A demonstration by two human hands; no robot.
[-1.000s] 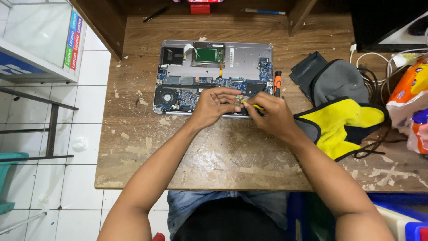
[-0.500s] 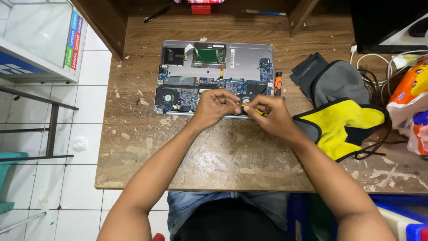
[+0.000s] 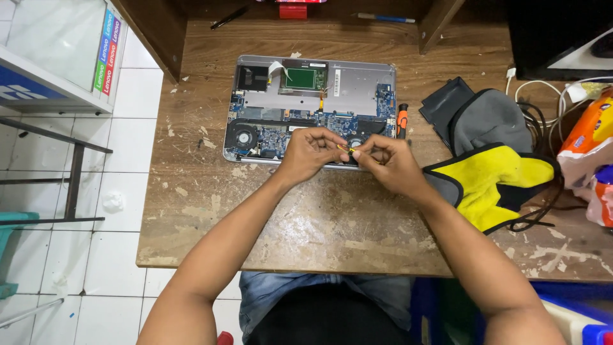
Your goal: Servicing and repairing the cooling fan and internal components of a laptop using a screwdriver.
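Both hands: left hand & right hand pinch small yellow part over opened laptop

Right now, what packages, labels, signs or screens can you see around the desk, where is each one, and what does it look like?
Snack packets: right edge of the wooden table, crinkled, orange, white and red.
Colour label strip: on the white box at upper left, a column of green, blue, red and purple tags.
Blue sign panel: far left edge, blue with white marks.
Dark monitor: upper right corner, black, mostly cut off.
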